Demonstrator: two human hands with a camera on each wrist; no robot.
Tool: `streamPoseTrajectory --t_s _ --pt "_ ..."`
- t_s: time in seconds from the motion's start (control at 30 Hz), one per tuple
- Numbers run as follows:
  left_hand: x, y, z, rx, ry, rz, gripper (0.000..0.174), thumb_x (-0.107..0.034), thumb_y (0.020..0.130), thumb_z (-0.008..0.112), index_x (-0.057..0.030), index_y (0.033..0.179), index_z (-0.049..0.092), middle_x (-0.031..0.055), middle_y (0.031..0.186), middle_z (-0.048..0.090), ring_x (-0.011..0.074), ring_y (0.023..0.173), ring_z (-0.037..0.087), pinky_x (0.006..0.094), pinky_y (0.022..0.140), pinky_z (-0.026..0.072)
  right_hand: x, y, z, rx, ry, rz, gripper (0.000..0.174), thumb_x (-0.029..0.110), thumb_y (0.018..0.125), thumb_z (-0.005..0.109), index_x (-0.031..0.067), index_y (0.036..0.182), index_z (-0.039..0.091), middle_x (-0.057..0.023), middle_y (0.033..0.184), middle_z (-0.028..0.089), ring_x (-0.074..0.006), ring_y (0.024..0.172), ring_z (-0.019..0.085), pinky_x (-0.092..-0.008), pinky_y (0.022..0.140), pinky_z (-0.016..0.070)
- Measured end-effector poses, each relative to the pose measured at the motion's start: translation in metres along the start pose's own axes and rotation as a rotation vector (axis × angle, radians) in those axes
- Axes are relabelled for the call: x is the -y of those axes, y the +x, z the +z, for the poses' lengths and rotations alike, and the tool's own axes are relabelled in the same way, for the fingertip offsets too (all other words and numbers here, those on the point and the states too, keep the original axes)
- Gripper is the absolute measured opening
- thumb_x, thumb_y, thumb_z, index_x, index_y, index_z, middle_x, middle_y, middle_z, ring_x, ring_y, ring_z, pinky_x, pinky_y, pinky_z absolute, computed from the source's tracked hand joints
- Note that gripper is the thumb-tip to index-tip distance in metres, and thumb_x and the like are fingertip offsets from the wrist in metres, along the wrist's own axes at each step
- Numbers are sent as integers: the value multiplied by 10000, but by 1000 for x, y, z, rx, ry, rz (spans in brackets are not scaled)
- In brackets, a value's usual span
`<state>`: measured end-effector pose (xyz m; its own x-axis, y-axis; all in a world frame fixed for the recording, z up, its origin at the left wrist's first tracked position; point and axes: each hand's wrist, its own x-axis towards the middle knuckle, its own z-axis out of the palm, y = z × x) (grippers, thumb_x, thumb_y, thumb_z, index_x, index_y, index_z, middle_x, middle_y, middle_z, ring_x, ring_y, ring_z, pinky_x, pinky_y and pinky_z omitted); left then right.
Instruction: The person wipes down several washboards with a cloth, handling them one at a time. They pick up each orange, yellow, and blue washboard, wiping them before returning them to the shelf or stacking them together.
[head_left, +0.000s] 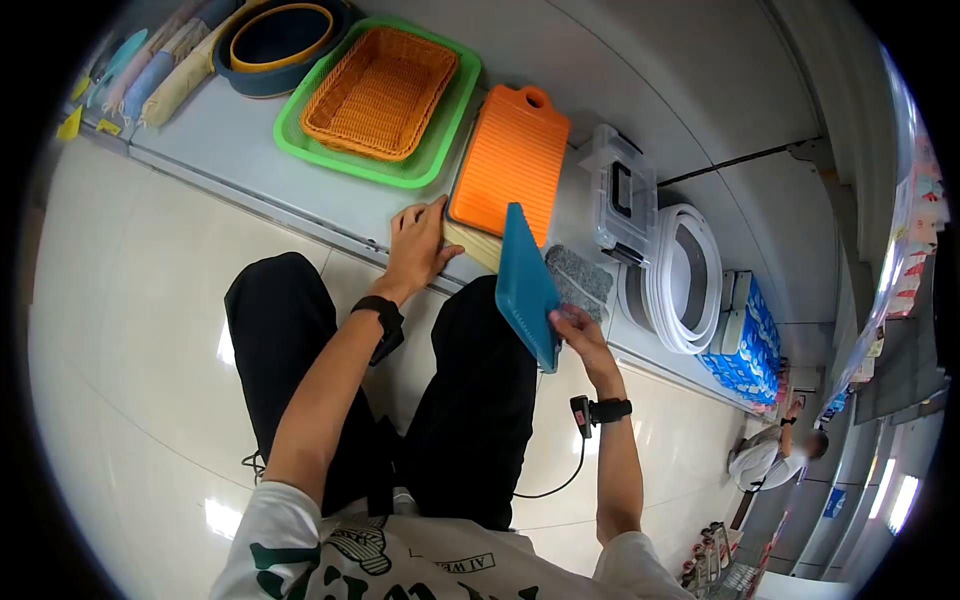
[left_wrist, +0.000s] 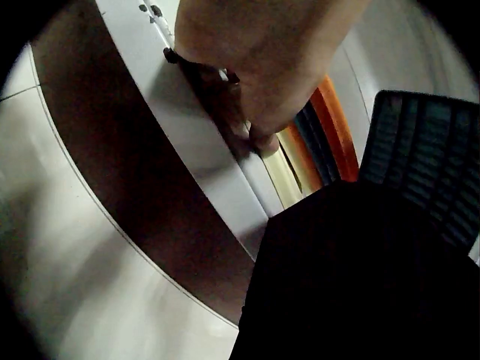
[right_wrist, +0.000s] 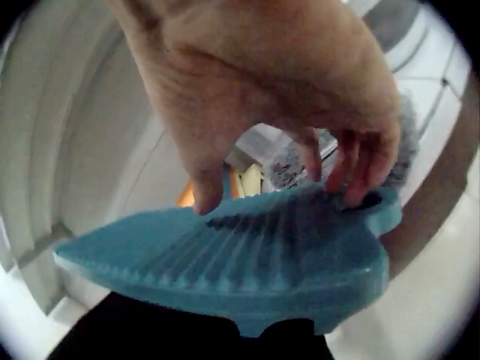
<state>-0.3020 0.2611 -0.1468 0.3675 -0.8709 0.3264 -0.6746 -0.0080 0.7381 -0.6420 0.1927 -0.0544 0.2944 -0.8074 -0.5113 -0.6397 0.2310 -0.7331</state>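
My right hand point(head_left: 588, 345) grips a blue plastic washboard point(head_left: 527, 290) by one edge, holding it tilted on its side over my knee. In the right wrist view, the thumb presses the ribbed face and the fingers bend over the edge near a hole. My left hand point(head_left: 414, 245) rests at the shelf's front edge, its fingers against the side of a stack of washboards. An orange washboard point(head_left: 510, 160) lies on top there. Below it shows a cream washboard point(head_left: 470, 243), with the left thumb at its edge. A dark layer point(left_wrist: 313, 146) shows between them.
Left of the stack, a wicker basket point(head_left: 380, 95) sits in a green tray point(head_left: 290, 130) beside dark basins point(head_left: 255, 82). To the right are a grey cloth point(head_left: 580, 280), a clear lidded box point(head_left: 625, 195) and white ring-shaped items point(head_left: 700, 280). Another person point(head_left: 770, 455) crouches farther off.
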Motion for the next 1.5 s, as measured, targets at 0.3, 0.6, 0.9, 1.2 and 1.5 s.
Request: streamPoseTrajectory --t_s 0.3,0.6,0.9,1.2,1.5 --pt "0 1 -1 4 0 -59 878 -268 806 856 -25 1517 401 152 1344 608 333 1325 468 453 1133 295 5 -13 -8 -24 -116 263 1194 679 758 835 -107 1510 343 -161 1102 673 -163 951 676 -309 788 544" --pt "2 3 1 22 -71 -103 912 -257 741 904 -39 1484 421 158 1365 603 344 1321 495 478 1123 305 -32 -29 -33 -27 432 60 182 293 980 748 117 989 703 63 812 590 -64 714 504 -239 661 409" --pt "11 8 -4 86 -251 -153 862 -196 796 862 -37 1497 387 177 1414 565 368 1346 459 482 1138 260 97 -59 -66 -429 847 -339 234 305 1001 721 91 1089 683 -11 988 686 -133 919 637 -295 831 516" --pt "24 9 -3 183 -308 -142 861 -150 819 830 -47 1521 343 161 1474 519 344 1385 438 480 1150 252 42 87 -158 -460 1130 -316 304 214 1101 497 -30 1250 602 -151 1288 671 -293 1088 683 -436 1009 583" --pt "24 17 -10 316 -276 -185 893 -195 810 795 -50 1550 318 177 1478 495 342 1393 424 472 1168 244 53 37 -172 -895 78 -131 280 358 978 674 95 1074 665 -17 809 567 -139 706 530 -318 688 477"
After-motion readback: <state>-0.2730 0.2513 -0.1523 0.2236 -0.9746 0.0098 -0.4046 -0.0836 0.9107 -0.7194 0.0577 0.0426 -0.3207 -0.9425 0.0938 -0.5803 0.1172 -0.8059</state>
